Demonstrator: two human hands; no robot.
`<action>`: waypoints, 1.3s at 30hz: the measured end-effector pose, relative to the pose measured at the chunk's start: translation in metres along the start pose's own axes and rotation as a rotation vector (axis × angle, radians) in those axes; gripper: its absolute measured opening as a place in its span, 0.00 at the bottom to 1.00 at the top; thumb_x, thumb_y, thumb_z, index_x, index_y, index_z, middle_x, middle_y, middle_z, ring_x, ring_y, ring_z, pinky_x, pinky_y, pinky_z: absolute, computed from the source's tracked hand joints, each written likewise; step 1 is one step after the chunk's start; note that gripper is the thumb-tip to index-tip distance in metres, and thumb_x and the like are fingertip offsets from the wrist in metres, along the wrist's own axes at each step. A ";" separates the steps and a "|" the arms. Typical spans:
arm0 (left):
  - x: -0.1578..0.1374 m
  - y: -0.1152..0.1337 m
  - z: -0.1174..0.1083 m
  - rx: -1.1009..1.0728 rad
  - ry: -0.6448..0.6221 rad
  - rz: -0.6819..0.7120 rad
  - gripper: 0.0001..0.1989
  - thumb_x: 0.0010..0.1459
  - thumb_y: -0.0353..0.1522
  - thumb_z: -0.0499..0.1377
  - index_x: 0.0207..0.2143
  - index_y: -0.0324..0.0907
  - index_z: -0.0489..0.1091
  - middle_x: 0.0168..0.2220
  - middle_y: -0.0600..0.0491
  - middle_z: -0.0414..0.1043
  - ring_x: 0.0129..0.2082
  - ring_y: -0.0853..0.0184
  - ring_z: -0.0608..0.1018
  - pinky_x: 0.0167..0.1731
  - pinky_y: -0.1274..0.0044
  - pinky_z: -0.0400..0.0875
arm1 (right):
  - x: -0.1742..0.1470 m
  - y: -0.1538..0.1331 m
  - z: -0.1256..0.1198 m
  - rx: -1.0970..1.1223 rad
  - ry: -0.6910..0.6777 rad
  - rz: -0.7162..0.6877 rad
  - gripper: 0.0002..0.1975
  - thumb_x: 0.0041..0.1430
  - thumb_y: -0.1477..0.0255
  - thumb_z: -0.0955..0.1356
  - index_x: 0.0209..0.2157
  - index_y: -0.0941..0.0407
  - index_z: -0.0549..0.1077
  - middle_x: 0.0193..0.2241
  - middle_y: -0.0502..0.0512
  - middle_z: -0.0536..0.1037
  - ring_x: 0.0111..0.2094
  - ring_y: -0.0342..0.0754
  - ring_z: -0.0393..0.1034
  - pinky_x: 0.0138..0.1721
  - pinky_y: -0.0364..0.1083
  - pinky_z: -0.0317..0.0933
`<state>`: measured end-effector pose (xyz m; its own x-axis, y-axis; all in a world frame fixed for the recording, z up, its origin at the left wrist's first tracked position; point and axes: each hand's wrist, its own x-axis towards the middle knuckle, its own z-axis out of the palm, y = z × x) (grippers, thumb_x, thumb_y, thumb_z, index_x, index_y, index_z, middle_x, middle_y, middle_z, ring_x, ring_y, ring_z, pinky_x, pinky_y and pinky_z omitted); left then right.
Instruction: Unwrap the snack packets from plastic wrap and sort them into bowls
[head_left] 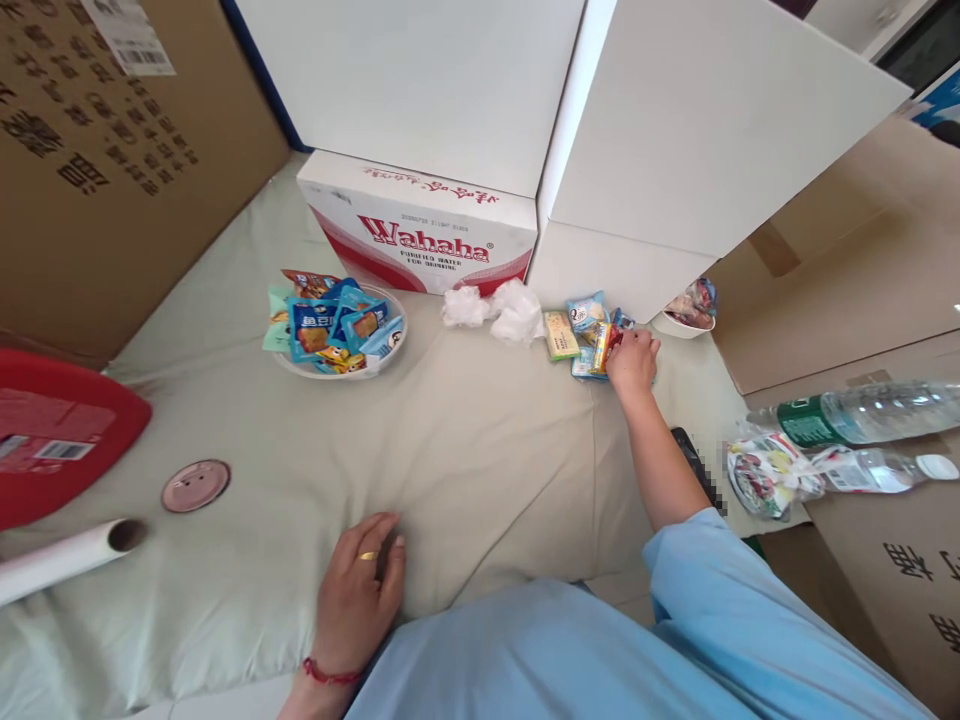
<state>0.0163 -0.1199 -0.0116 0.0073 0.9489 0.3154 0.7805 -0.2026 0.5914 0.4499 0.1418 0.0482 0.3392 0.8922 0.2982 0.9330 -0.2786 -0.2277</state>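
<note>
My right hand [632, 362] reaches into a small pile of wrapped snacks against the white boxes. Its fingers are closed at a red snack packet [615, 338], with the fingertips partly hidden. Beside it lie a yellow-and-green packet [561, 336] and a light blue packet [586, 311]. My left hand [361, 585] rests on the cloth near my body, loosely curled with a gap between thumb and fingers, holding nothing. Farther off, at the left, a clear plastic bowl [397, 335] is filled with several snack packets, many of them blue [311, 328].
Crumpled white plastic [516, 312] lies before a Wahaha carton [427, 235]. A small tub [686, 322] of packets stands behind my right hand. A dark phone-like object [697, 465] and plastic bottles [885, 412] are to the right. Leftward are a pink oval disc [196, 486], white tube [67, 560] and red container [67, 425].
</note>
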 end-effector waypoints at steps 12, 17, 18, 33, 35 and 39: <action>0.000 0.003 -0.003 -0.047 0.016 -0.017 0.10 0.67 0.31 0.55 0.49 0.45 0.73 0.46 0.47 0.77 0.47 0.59 0.80 0.50 0.67 0.77 | -0.022 -0.156 0.016 0.346 -0.202 -0.597 0.19 0.72 0.72 0.59 0.55 0.57 0.76 0.50 0.63 0.77 0.52 0.56 0.69 0.52 0.50 0.62; 0.001 0.006 -0.004 -0.068 0.015 -0.042 0.11 0.67 0.31 0.54 0.47 0.45 0.74 0.45 0.47 0.78 0.46 0.60 0.81 0.50 0.68 0.77 | -0.018 -0.214 0.045 0.371 -0.341 -0.514 0.21 0.67 0.77 0.63 0.59 0.57 0.72 0.60 0.66 0.71 0.48 0.55 0.71 0.46 0.50 0.64; 0.001 0.006 -0.004 -0.073 0.018 -0.043 0.11 0.67 0.31 0.54 0.47 0.45 0.74 0.45 0.47 0.78 0.46 0.60 0.81 0.50 0.68 0.77 | -0.018 -0.220 0.048 0.393 -0.383 -0.488 0.17 0.66 0.78 0.63 0.54 0.59 0.74 0.56 0.66 0.73 0.46 0.55 0.71 0.46 0.51 0.64; 0.019 0.003 -0.011 -0.160 0.107 0.009 0.09 0.69 0.29 0.54 0.47 0.44 0.73 0.44 0.49 0.77 0.45 0.65 0.80 0.45 0.73 0.76 | -0.160 -0.107 0.017 1.042 -0.306 -0.083 0.10 0.59 0.62 0.70 0.36 0.54 0.73 0.30 0.49 0.74 0.27 0.44 0.65 0.31 0.44 0.62; 0.048 -0.003 -0.014 -0.079 0.141 0.084 0.09 0.69 0.30 0.55 0.48 0.43 0.73 0.45 0.48 0.77 0.47 0.63 0.79 0.49 0.70 0.75 | -0.166 -0.101 0.021 0.882 -0.215 -0.207 0.08 0.63 0.64 0.68 0.37 0.54 0.74 0.33 0.52 0.76 0.29 0.45 0.68 0.35 0.46 0.65; 0.136 -0.024 -0.014 0.149 0.257 0.071 0.19 0.66 0.38 0.59 0.55 0.38 0.70 0.54 0.38 0.74 0.57 0.51 0.74 0.58 0.59 0.67 | -0.169 -0.104 0.029 0.728 -0.254 -0.468 0.08 0.68 0.69 0.64 0.40 0.54 0.74 0.38 0.56 0.78 0.34 0.48 0.72 0.40 0.47 0.66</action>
<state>-0.0101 0.0108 0.0273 -0.0779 0.8376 0.5407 0.8671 -0.2108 0.4514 0.2918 0.0304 -0.0052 -0.1741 0.9335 0.3136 0.6324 0.3501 -0.6910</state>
